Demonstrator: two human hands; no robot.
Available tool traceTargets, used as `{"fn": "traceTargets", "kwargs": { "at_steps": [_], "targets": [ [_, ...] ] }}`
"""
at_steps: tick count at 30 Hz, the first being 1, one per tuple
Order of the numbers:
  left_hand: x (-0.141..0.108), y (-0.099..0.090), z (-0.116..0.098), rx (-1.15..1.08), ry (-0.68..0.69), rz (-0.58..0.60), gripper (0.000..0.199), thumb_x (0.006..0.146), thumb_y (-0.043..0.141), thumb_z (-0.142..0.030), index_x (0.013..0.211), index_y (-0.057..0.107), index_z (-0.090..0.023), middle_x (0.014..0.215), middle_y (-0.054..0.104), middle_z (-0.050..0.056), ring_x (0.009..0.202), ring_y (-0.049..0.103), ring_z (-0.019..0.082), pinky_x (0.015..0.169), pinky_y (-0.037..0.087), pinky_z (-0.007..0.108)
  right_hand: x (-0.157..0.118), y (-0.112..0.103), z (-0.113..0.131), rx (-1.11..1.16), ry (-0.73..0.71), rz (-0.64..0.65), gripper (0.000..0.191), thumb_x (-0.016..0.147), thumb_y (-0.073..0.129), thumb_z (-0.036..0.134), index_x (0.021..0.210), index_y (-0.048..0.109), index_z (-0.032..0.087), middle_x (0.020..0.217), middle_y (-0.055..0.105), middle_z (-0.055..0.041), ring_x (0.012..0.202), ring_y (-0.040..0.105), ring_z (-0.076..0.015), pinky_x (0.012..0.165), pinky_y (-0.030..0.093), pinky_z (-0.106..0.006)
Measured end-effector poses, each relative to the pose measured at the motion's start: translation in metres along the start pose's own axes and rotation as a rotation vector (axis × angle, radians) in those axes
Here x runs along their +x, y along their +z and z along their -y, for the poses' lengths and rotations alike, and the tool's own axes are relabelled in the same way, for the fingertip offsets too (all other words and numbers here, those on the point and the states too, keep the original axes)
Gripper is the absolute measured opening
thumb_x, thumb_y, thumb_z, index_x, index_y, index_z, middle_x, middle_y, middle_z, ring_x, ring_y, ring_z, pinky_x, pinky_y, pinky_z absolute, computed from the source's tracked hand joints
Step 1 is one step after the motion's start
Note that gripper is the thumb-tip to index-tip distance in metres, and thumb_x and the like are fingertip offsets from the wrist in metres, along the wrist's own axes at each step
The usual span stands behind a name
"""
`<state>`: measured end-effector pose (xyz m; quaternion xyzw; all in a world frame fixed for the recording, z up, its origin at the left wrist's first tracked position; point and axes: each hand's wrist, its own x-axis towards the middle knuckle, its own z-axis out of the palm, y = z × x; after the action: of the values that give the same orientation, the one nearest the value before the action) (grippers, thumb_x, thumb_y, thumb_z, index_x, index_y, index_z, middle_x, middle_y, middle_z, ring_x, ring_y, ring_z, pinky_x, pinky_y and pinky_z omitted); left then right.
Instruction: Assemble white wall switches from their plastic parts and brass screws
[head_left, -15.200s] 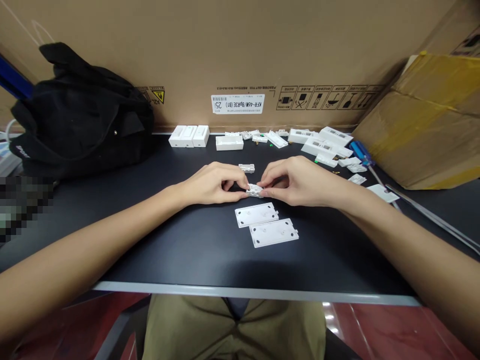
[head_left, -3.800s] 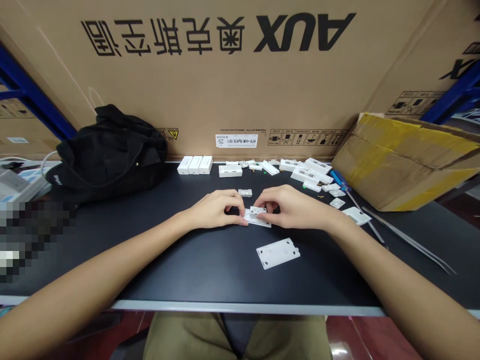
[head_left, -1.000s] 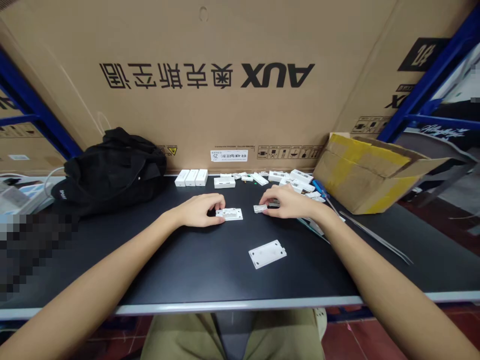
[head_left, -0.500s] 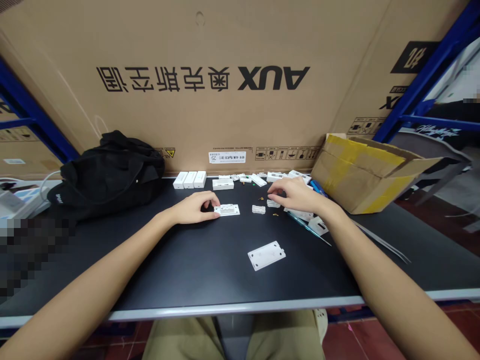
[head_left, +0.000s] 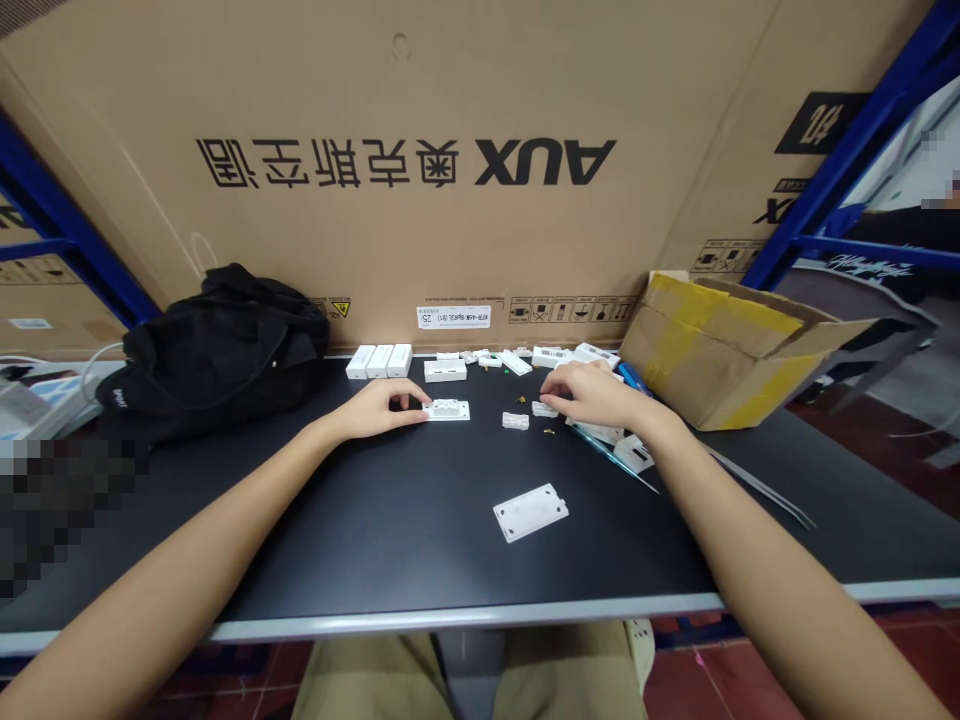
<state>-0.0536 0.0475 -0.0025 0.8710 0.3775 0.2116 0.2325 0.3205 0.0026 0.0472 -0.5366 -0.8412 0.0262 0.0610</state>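
Note:
My left hand (head_left: 379, 409) pinches the left end of a flat white plastic plate (head_left: 462, 411), which carries a small white block-shaped piece (head_left: 445, 407). Farther right, my right hand (head_left: 589, 392) is curled with thumb and fingertips together at a small white plastic block (head_left: 544, 409), whose upper edge they partly cover. A similar small white block (head_left: 515, 421) lies just left of those fingers. Two tiny brass-coloured pieces, one behind (head_left: 520, 399) and one in front (head_left: 549, 432), rest near them. Closer to me lies another flat white plate (head_left: 531, 513) with dark holes.
Three white boxes (head_left: 380, 361) and a white case (head_left: 445, 370) stand at the back. Several white parts lie right of them. Teal tweezers (head_left: 616, 459) and a cardboard box (head_left: 720, 350) are at right, a black bag (head_left: 225, 350) at left. A large carton (head_left: 420, 240) rises behind.
My left hand has shifted slightly left and away from me with the plate. My right hand has lowered a little, bringing its fingertips to the small white block.

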Motion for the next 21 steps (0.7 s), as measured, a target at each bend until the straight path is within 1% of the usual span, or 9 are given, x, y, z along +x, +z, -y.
{"fn": "traceTargets", "kwargs": {
  "at_steps": [2, 7, 11, 14, 21],
  "targets": [
    [0.0005, 0.0011, 0.0008, -0.015, -0.021, -0.02, 0.036, 0.091, 0.065, -0.054, 0.103, 0.077, -0.022, 0.101, 0.076, 0.005, 0.079, 0.064, 0.017, 0.077, 0.049, 0.031, -0.0001, -0.0002, 0.0003, -0.001, 0.0, 0.003, 0.025, 0.095, 0.052, 0.035, 0.095, 0.073, 0.022, 0.101, 0.079, -0.007, 0.095, 0.068, -0.0265, 0.082, 0.036, -0.038],
    [0.0015, 0.0025, 0.0018, -0.045, -0.041, -0.031, 0.034, 0.093, 0.063, -0.051, 0.098, 0.078, -0.021, 0.099, 0.077, 0.006, 0.085, 0.067, 0.019, 0.079, 0.05, 0.032, -0.0003, 0.0007, -0.0009, -0.003, 0.004, -0.002, 0.025, 0.094, 0.052, 0.036, 0.095, 0.073, 0.023, 0.099, 0.079, -0.0067, 0.095, 0.068, -0.0266, 0.083, 0.035, -0.038],
    [0.0014, 0.0019, 0.002, -0.049, -0.059, -0.045, 0.035, 0.09, 0.067, -0.054, 0.093, 0.078, -0.021, 0.093, 0.078, 0.005, 0.081, 0.066, 0.018, 0.077, 0.049, 0.032, 0.0001, 0.0025, -0.0021, -0.006, -0.001, -0.008, 0.025, 0.094, 0.052, 0.036, 0.093, 0.073, 0.023, 0.097, 0.078, -0.0053, 0.093, 0.068, -0.0255, 0.083, 0.034, -0.038],
    [0.0012, 0.0021, 0.0016, -0.055, -0.053, -0.044, 0.034, 0.088, 0.069, -0.053, 0.091, 0.078, -0.02, 0.094, 0.078, 0.006, 0.083, 0.067, 0.019, 0.076, 0.05, 0.031, 0.0003, 0.0035, -0.0026, -0.006, -0.01, -0.009, 0.026, 0.095, 0.052, 0.037, 0.093, 0.073, 0.023, 0.097, 0.078, -0.0054, 0.093, 0.068, -0.0254, 0.083, 0.034, -0.038],
    [0.002, 0.0044, -0.0038, -0.073, 0.003, -0.046, 0.029, 0.091, 0.066, -0.047, 0.091, 0.078, -0.02, 0.098, 0.078, 0.007, 0.087, 0.07, 0.021, 0.08, 0.053, 0.033, 0.0002, 0.0036, -0.0021, -0.001, -0.017, -0.007, 0.026, 0.095, 0.052, 0.037, 0.094, 0.074, 0.023, 0.097, 0.078, -0.0057, 0.092, 0.068, -0.0258, 0.084, 0.036, -0.038]
  ]
}}
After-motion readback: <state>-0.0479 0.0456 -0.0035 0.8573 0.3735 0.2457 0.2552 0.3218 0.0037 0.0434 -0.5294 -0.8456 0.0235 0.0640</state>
